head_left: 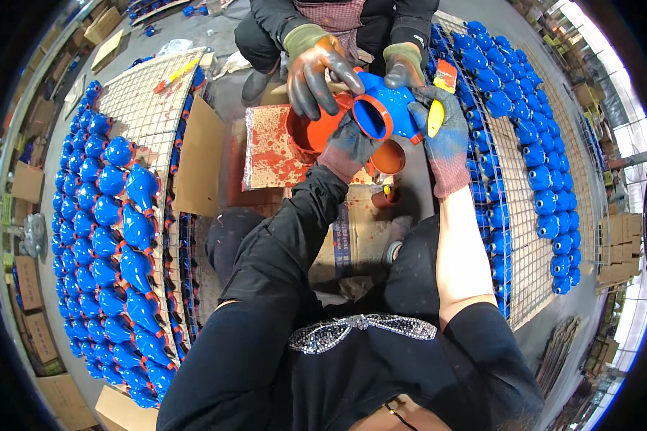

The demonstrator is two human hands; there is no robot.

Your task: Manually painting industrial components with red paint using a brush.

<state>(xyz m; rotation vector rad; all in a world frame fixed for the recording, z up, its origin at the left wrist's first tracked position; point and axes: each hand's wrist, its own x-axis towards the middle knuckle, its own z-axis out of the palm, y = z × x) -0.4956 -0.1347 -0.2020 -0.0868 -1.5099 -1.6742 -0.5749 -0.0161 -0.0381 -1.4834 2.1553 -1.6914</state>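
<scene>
A glossy blue valve body or pipe fitting [395, 100] with red-painted rims is held up over the work spot. My left hand [346, 147], in a stained grey work glove, grips it beside its round open end. My gloved right hand [442, 140] is closed around a paintbrush [436, 117] with a yellow handle and red-coated bristles, against the fitting's right side. A co-worker opposite has both gloved hands close in: one hand [316, 75] hovers above a red paint tub [302, 133], the other hand [404, 66] is at the fitting's top. Their exact contact is partly hidden.
Wire racks hold rows of blue fittings [111, 179] at left and more blue fittings [546, 179] at right. Paint-spattered cardboard [266, 151] lies under the tub. A small red pot [388, 156] stands nearby. Another yellow-handled brush [176, 75] rests on the left rack.
</scene>
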